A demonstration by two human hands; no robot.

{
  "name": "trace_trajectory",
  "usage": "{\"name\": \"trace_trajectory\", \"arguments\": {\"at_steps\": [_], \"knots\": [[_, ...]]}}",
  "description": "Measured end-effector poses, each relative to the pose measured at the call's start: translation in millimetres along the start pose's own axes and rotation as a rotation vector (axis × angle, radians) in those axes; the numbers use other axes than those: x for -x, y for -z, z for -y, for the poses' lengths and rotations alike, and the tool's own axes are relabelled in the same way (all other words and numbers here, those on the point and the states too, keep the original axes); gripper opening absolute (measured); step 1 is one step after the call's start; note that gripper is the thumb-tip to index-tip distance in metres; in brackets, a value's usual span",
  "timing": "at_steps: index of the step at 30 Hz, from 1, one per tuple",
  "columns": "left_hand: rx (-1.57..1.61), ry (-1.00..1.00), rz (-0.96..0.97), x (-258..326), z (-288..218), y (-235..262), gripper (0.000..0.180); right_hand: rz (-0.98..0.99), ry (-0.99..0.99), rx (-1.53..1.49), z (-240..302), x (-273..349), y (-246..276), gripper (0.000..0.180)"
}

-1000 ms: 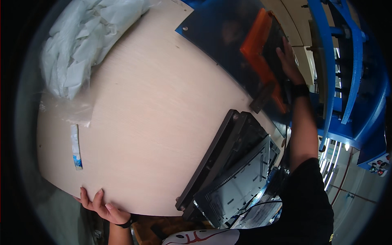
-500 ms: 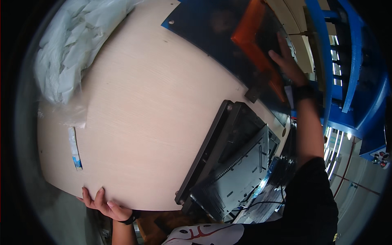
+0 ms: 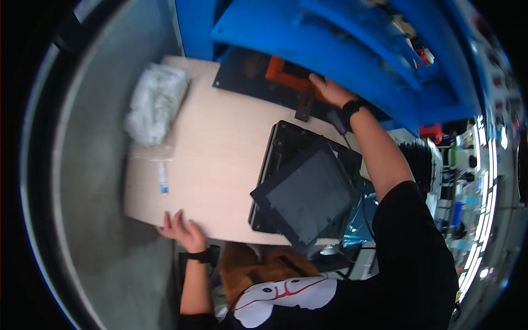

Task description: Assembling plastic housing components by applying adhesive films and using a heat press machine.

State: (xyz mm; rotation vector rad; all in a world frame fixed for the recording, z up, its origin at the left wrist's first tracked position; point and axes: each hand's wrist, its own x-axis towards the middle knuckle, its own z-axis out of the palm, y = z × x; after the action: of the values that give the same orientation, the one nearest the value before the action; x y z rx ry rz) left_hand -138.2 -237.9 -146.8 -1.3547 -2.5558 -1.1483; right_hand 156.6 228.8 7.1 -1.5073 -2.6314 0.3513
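Note:
My left hand (image 3: 187,234) rests on the near left edge of a pale wooden tabletop (image 3: 214,181), its fingers spread and holding nothing. My right hand (image 3: 330,92) reaches to the far side, beside an orange angular piece (image 3: 279,76) on a dark plate (image 3: 234,77). Its fingers look stretched out, though the far part is partly hidden and blurred. A small dark block (image 3: 303,105) sits at the plate's near edge, by that hand. Between my arms a dark flat rectangular panel (image 3: 311,192) lies askew on a black tray-like frame (image 3: 268,170).
A large blue machine (image 3: 330,44) overhangs the far edge. At the far left lies a white plastic bag (image 3: 157,104); a small white and blue strip (image 3: 163,179) is nearer. A dark cable (image 3: 364,206) runs beside my right arm.
The view has swung and pulled back, bringing more of the blue machine into sight. My right hand now shows closer to the orange piece; my left hand remains on the table edge.

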Motion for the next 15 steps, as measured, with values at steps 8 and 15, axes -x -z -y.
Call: {"name": "trace_trajectory", "arguments": {"at_steps": [8,15], "knots": [[-0.253,0.027,0.152,-38,-62,88,0.052,0.057,0.208,-0.292,48,254,125,0.054],[0.246,-0.687,-0.01,-212,-249,110,0.071,-0.906,0.129,0.039,14,287,237,0.075]]}}
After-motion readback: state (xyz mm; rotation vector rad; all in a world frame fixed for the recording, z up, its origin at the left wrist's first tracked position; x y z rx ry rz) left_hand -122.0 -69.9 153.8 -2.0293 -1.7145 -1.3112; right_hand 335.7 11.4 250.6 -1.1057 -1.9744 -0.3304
